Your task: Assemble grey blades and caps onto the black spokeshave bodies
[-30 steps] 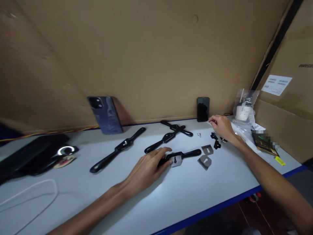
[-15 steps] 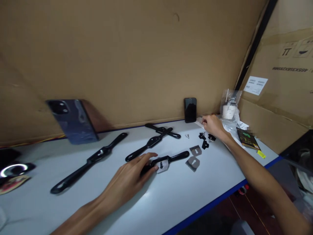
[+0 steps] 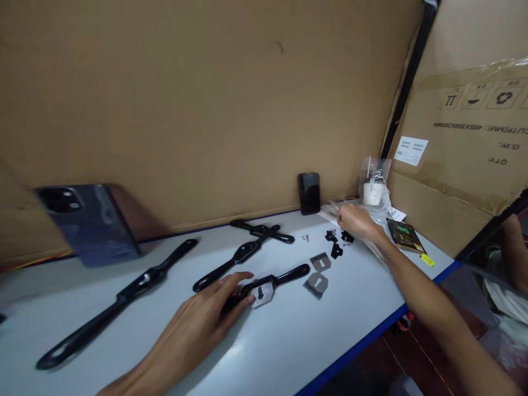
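Note:
My left hand [image 3: 210,308] grips one handle of a black spokeshave [image 3: 291,273] near the middle of the table. A grey metal blade [image 3: 264,295] with a slot lies against its body, and my thumb touches the blade's edge. At the back right, my right hand [image 3: 358,220] is closed with curled fingers beside a pale, clear plastic wrapper [image 3: 329,213]; what the fingertips hold is hidden. Two loose blades [image 3: 317,284] lie right of the spokeshave. Behind them are several black cap pieces [image 3: 337,251] and a small silver thumbscrew [image 3: 305,238].
Three more spokeshaves lie around, one long one [image 3: 124,300] at left and a crossed pair [image 3: 247,250] behind. A large phone [image 3: 93,225] and a small phone [image 3: 309,193] lean on the cardboard wall. A bagged cup [image 3: 372,192] and a dark packet [image 3: 406,235] are at right.
The view has turned to the right, so everything sits further left. My left hand keeps its grip on the spokeshave. My right hand has shifted slightly away from the small phone, still closed.

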Available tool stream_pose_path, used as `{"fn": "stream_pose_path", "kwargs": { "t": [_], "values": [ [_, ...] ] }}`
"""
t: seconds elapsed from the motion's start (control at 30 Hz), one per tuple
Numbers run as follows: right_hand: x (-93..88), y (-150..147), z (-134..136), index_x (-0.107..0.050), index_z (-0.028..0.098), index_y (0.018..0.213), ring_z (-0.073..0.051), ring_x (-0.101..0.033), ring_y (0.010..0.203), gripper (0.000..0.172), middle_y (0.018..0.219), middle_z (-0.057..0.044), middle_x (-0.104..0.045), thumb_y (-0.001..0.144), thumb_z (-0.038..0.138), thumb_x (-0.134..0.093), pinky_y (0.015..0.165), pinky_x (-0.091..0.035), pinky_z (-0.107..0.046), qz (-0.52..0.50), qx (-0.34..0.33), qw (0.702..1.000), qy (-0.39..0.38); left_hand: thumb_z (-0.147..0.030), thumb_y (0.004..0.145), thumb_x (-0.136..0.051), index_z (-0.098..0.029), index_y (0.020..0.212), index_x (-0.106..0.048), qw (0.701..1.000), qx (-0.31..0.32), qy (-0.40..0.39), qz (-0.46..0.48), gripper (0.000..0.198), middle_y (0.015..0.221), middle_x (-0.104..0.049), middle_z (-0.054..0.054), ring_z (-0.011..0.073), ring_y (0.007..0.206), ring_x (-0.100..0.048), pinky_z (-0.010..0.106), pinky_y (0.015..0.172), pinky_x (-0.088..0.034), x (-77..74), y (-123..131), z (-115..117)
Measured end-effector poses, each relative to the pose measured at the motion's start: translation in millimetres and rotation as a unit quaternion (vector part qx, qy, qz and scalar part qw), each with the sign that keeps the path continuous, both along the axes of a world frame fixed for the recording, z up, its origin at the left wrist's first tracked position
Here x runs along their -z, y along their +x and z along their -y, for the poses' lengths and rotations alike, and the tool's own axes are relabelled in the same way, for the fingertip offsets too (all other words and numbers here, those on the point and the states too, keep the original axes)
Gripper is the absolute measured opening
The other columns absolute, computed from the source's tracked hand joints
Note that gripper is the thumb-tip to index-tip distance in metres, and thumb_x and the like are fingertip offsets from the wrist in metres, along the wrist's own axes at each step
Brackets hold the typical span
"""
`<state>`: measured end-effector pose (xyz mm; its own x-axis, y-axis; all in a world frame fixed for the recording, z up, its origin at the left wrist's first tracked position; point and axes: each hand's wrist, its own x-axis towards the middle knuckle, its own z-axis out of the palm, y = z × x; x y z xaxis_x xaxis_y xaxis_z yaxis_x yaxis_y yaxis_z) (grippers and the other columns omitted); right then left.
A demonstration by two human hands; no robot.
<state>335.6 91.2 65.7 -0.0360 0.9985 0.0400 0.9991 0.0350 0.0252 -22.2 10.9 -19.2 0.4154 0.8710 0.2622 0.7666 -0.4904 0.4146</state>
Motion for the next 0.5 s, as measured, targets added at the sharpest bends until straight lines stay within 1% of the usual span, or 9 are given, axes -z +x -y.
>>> {"fn": "stream_pose_path", "kwargs": {
  "t": [0.03, 0.1, 0.17, 0.23, 0.4, 0.5],
  "values": [
    [-0.6, 1.8, 1.3, -0.081, 0.020, 0.094, -0.031, -0.075, 0.099, 0.018, 0.106, -0.015, -0.079, 0.087, 0.012, -0.066, 0.078, -0.052, -0.033, 0.010, 0.002, 1.000, -0.023, -0.063, 0.099, -0.043, -0.026, 0.123, -0.068, 1.000, -0.001, 0.002, -0.001, 0.050, 0.094, -0.078, 0.006, 0.0283, 0.077, -0.076, 0.035, 0.069, -0.058, 1.8, -0.8, -0.2],
    [-1.6, 3.5, 3.0, -0.081, 0.019, 0.097, -0.034, -0.074, 0.101, 0.014, 0.110, -0.016, -0.078, 0.084, 0.018, -0.074, 0.078, -0.054, -0.036, 0.025, 0.007, 0.998, -0.057, -0.063, 0.099, -0.043, -0.027, 0.125, -0.067, 1.000, -0.003, 0.001, -0.003, 0.051, 0.093, -0.078, 0.005, 0.0276, 0.075, -0.075, 0.036, 0.070, -0.057, 5.0, -2.2, -0.4],
    [-2.3, 2.7, 3.7, -0.081, 0.019, 0.101, -0.036, -0.073, 0.103, 0.021, 0.113, -0.018, -0.077, 0.081, 0.026, -0.081, 0.079, -0.056, -0.039, 0.035, 0.010, 0.996, -0.081, -0.064, 0.100, -0.043, -0.027, 0.127, -0.066, 1.000, -0.004, 0.000, -0.004, 0.051, 0.093, -0.078, 0.005, 0.0274, 0.076, -0.075, 0.035, 0.072, -0.057, 6.3, -2.9, -0.4],
    [-2.8, 0.3, 4.0, -0.080, 0.019, 0.103, -0.036, -0.073, 0.104, 0.027, 0.113, -0.017, -0.078, 0.079, 0.029, -0.084, 0.079, -0.056, -0.039, 0.041, 0.010, 0.994, -0.097, -0.063, 0.099, -0.044, -0.027, 0.127, -0.066, 1.000, -0.006, -0.004, -0.004, 0.050, 0.094, -0.078, 0.005, 0.0273, 0.077, -0.074, 0.035, 0.072, -0.057, 4.5, -2.3, -0.1],
    [-4.0, -5.1, 6.3, -0.081, 0.019, 0.098, -0.033, -0.075, 0.099, 0.021, 0.103, -0.014, -0.079, 0.077, 0.019, -0.082, 0.076, -0.056, -0.035, 0.042, -0.009, 0.993, -0.114, -0.058, 0.098, -0.046, -0.026, 0.123, -0.067, 1.000, -0.002, -0.019, -0.008, 0.046, 0.093, -0.078, 0.006, 0.0270, 0.076, -0.075, 0.035, 0.069, -0.058, -7.1, 1.5, 1.3],
    [-3.3, -5.9, 7.5, -0.081, 0.017, 0.095, -0.032, -0.075, 0.098, 0.020, 0.103, -0.015, -0.079, 0.078, 0.010, -0.074, 0.074, -0.054, -0.033, 0.036, -0.021, 0.994, -0.104, -0.054, 0.097, -0.048, -0.027, 0.121, -0.067, 1.000, 0.002, -0.014, -0.003, 0.042, 0.095, -0.079, 0.005, 0.0276, 0.078, -0.076, 0.035, 0.069, -0.058, -9.4, 2.1, 1.5]
  ]
}}
